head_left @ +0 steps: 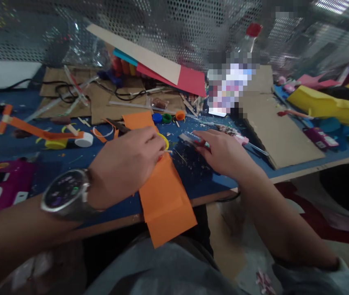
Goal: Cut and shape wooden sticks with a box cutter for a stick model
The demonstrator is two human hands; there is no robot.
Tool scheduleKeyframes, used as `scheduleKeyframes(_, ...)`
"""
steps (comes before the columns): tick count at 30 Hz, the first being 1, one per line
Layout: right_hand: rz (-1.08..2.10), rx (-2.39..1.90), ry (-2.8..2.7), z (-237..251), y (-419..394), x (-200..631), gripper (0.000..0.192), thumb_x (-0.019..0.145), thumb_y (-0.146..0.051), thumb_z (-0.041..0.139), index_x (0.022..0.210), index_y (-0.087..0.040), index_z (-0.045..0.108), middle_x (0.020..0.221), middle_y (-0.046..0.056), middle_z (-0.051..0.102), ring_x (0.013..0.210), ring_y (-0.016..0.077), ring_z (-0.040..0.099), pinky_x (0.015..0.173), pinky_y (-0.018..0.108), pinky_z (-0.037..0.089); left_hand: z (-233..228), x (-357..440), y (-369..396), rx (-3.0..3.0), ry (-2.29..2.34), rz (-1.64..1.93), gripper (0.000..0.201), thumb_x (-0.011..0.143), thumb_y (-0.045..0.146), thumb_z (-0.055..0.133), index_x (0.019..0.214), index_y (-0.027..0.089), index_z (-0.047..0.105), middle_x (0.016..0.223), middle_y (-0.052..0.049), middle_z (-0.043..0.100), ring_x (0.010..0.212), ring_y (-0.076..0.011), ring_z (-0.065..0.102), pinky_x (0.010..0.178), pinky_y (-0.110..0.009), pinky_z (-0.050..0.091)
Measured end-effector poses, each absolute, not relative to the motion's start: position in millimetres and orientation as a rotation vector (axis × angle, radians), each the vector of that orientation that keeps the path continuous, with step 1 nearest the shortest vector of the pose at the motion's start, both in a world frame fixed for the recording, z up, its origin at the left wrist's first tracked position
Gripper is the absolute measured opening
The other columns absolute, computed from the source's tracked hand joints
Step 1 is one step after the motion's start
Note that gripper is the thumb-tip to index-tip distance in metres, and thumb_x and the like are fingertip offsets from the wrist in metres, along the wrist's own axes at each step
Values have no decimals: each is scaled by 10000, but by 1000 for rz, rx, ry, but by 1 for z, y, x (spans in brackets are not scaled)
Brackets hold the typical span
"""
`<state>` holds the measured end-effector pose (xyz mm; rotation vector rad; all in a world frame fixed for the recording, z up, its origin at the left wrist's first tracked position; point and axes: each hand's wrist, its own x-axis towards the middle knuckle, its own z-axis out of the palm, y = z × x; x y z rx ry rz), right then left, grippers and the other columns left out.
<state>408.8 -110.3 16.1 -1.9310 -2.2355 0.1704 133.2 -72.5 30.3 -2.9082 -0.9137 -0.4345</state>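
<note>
A long orange paper strip (165,196) lies across the blue table (14,143) and hangs over its front edge. My left hand (125,164), with a wristwatch (66,192) on the wrist, rests on the strip with fingers curled around a yellow ring (164,140) and a thin stick. My right hand (223,151) is just right of the strip, fingers pinching a small flat tool or blade (189,140) on the tabletop. What exactly the tool is stays blurred.
Blue, green and orange bottle caps (166,118) sit behind the strip. Cardboard sheets (273,123), red and tan boards (162,65), cables, an orange paper model (39,131), a white tape roll (84,140) and yellow foam (328,106) crowd the table. Perforated metal mesh (162,24) backs it.
</note>
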Motion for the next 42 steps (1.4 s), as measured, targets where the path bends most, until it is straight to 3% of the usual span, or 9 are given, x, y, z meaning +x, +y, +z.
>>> scheduleKeyframes(4, 47, -1758, -2298, 24, -103, 402, 428, 1029, -200, 618, 1441, -117, 700, 1278, 187, 733, 1234, 362, 676, 1058, 504, 533, 53, 107, -75, -2908, -1271, -802, 206, 1103, 311, 552, 1075, 173, 702, 978, -41, 739, 842, -186, 658, 720, -309, 481)
scheduleKeyframes(10, 330, -1171, -2767, 37, -89, 334, 255, 1015, -124, 580, 1126, -160, 807, 1109, 112, 743, 1022, 250, 693, 835, 351, 498, 36, 90, -77, -3122, -1843, -1453, 151, 1025, 348, 632, 996, 201, 648, 891, -13, 681, 702, -138, 602, 618, -260, 471)
scheduleKeyframes(16, 199, -1040, -2840, 21, -70, 303, 241, 1066, -179, 566, 1144, -145, 792, 1149, 145, 732, 1012, 265, 635, 791, 377, 487, 14, 78, -79, -2966, -1989, -2186, 107, 1067, 315, 585, 1000, 232, 577, 879, 0, 598, 716, -140, 549, 633, -272, 464)
scheduleKeyframes(18, 207, -975, -2777, 15, -68, 305, 238, 1071, -201, 571, 1148, -139, 788, 1169, 154, 724, 1039, 277, 611, 852, 406, 508, 11, 74, -85, -3014, -1897, -2084, 98, 1070, 267, 550, 982, 232, 573, 851, 11, 597, 702, -133, 538, 632, -265, 453)
scheduleKeyframes(22, 301, -787, -2762, 2, -71, 309, 191, 1068, -235, 615, 1054, -171, 794, 1107, 117, 722, 1004, 271, 580, 869, 428, 514, 4, 74, -107, -3457, -1268, -1385, 100, 944, 135, 563, 948, 229, 594, 761, 39, 655, 640, -117, 578, 617, -253, 445)
scheduleKeyframes(27, 209, -754, -2715, -9, -77, 308, 237, 1082, -158, 569, 971, -161, 779, 1017, 97, 716, 937, 252, 560, 850, 415, 520, -8, 78, -125, -3618, -682, -1340, 202, 851, 95, 587, 960, 255, 530, 686, 72, 660, 598, -120, 617, 631, -286, 434)
scheduleKeyframes(33, 392, -806, -2694, -9, -82, 307, 147, 1046, -157, 602, 965, -137, 723, 1037, 116, 697, 911, 253, 580, 811, 416, 540, 1, 71, -112, -3521, -1019, -1486, 101, 992, 188, 583, 1081, 229, 609, 806, 29, 714, 692, -117, 664, 671, -241, 498)
scheduleKeyframes(38, 325, -800, -2675, -15, -85, 309, 248, 1016, -74, 503, 1028, -136, 743, 1045, 139, 729, 936, 287, 592, 826, 448, 576, 9, 72, -101, -3250, -1777, -1749, 147, 1084, 240, 571, 1226, 235, 607, 853, 40, 683, 732, -85, 649, 679, -186, 520)
scheduleKeyframes(42, 311, -786, -2636, -20, -86, 312, 294, 1025, -37, 431, 1026, -130, 710, 985, 130, 734, 886, 267, 611, 876, 447, 603, 7, 74, -98, -3201, -2042, -1860, 173, 1108, 281, 541, 1271, 240, 579, 800, 57, 620, 688, -83, 611, 653, -186, 523)
